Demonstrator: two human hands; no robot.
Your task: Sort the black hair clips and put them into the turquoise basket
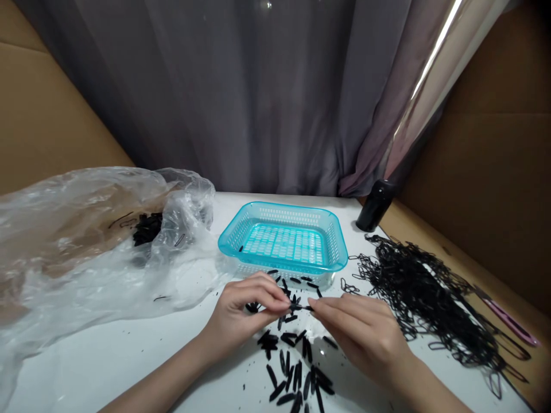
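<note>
My left hand (252,307) pinches one end of a small slim black piece (297,308) between thumb and fingertips. At its other end are the closed fingertips of my right hand (361,324), so the piece spans the short gap between both hands. Its exact kind is too small to make out. Many short black oblong pieces (297,373) lie scattered on the white table (129,355) beneath and in front of my hands. Just beyond them stands a turquoise plastic basket (282,267), with one tiny dark piece at its left inside.
To the right spreads a tangled heap of black wire loops (422,287), beside a pink-handled tool (510,321). A black cylinder (375,205) stands behind the heap. A clear plastic bag (185,206) with a black bundle (147,228) covers the left. Grey curtains (258,103) hang behind.
</note>
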